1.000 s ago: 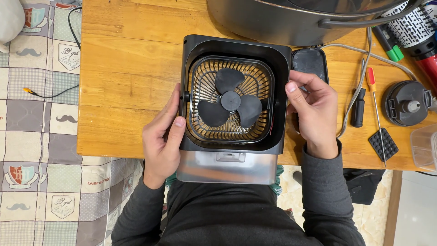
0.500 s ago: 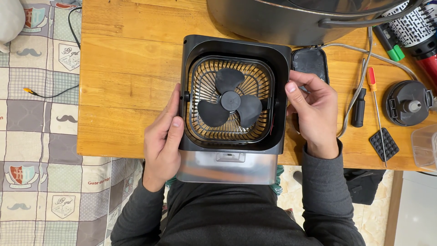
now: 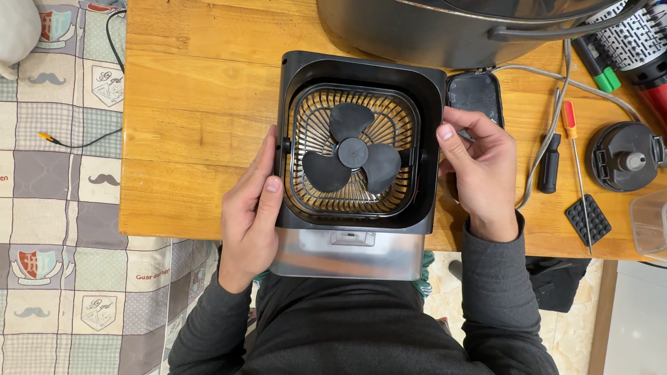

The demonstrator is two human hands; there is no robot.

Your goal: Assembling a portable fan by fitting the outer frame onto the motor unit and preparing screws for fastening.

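Wooden tabletop (image 3: 194,125) boards are filling the scene as we are looking straight down at a black square fan housing (image 3: 358,139), which is lying flat at the near edge of the table with its silver base (image 3: 347,253) hanging over toward our body. Inside it, a three-bladed black fan (image 3: 353,154) is sitting over a round wire grille (image 3: 313,125). We are gripping the housing from both sides: our left hand (image 3: 250,208) is pressing flat along the left wall, fingers together and thumb lying on the rim, while our right hand (image 3: 483,170) is curling against the right wall, thumb tip on the rim's edge. Just behind the right hand a small black oblong cover (image 3: 474,94) is lying on the wood. Farther right, a black-handled screwdriver (image 3: 549,163) and a slim red-handled screwdriver (image 3: 577,173) are lying beside a grey cable (image 3: 549,90), a small black bit holder (image 3: 588,219) and a round black cap (image 3: 624,156). A large dark metal pot (image 3: 445,28) is standing at the far edge. Left of the table, a patchwork cloth (image 3: 55,208) is covering the floor.
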